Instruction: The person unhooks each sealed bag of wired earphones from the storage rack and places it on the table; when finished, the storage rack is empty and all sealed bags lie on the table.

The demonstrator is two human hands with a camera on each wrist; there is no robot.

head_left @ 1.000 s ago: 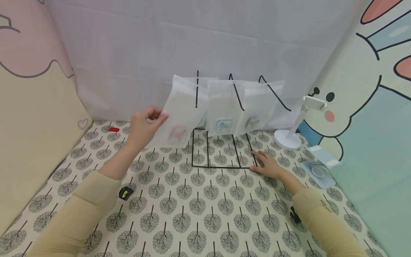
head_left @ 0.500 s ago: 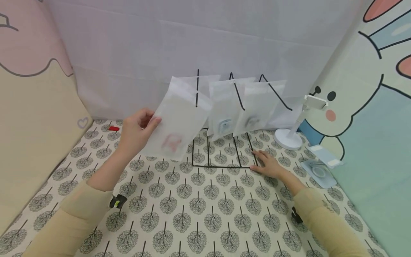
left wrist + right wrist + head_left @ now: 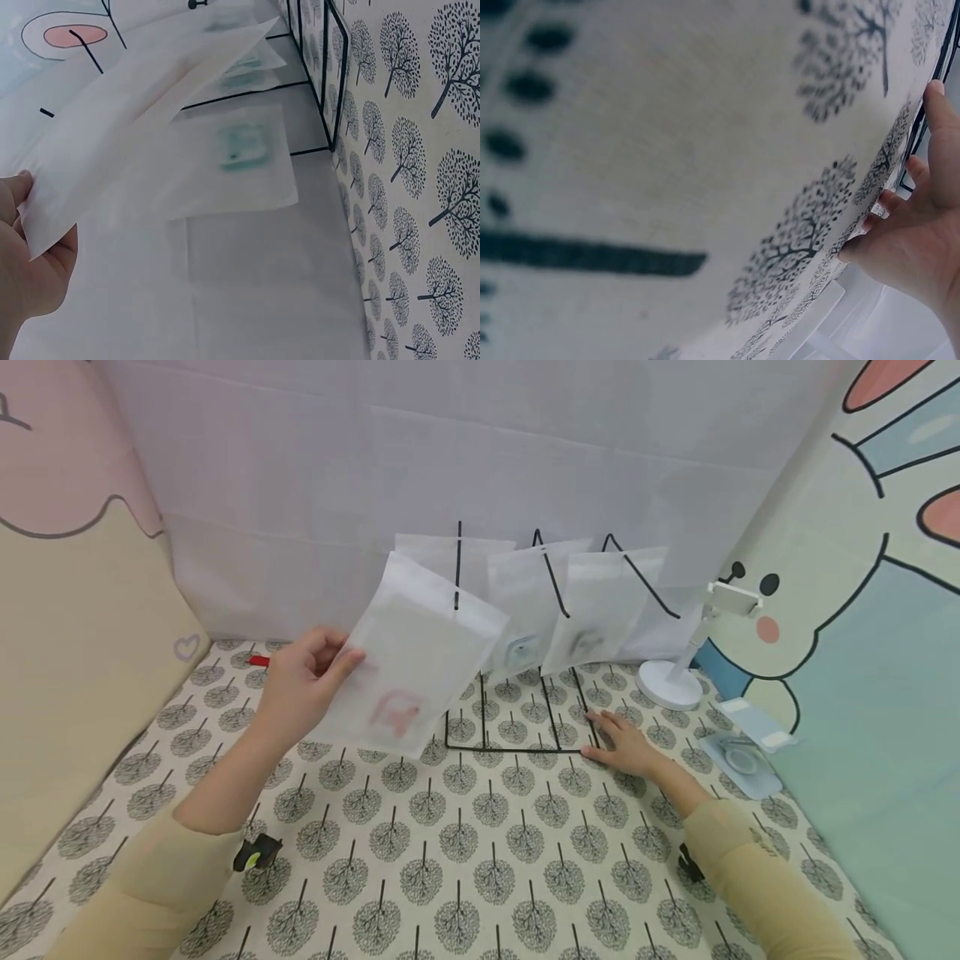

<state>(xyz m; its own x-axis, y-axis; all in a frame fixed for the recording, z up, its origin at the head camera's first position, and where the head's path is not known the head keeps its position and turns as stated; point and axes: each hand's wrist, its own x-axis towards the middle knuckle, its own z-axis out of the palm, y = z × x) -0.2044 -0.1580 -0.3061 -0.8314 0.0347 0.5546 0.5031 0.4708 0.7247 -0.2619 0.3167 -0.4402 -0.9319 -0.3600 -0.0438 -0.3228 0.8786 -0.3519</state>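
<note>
Bag (image 3: 411, 647) pinched in left hand (image 3: 303, 683), right (image 3: 627, 749) spread.

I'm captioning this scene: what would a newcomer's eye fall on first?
Probably the pale bag with a red patch, left of centre, its left edge pinched by the left hand. Beyond it, other bags hang on the black rack. A big cartoon rabbit stands out at the right.

From head height, one camera is looking forward and down across the worktop (image 3: 480, 877). The left-wrist camera (image 3: 257, 852) is facing right, rolled sideways, close beside a translucent pouch (image 3: 112, 120); the right-wrist camera (image 3: 691, 864) is peering low over the worktop, tilted, very near. All three views are sharing parts of the black rack (image 3: 517, 750).
</note>
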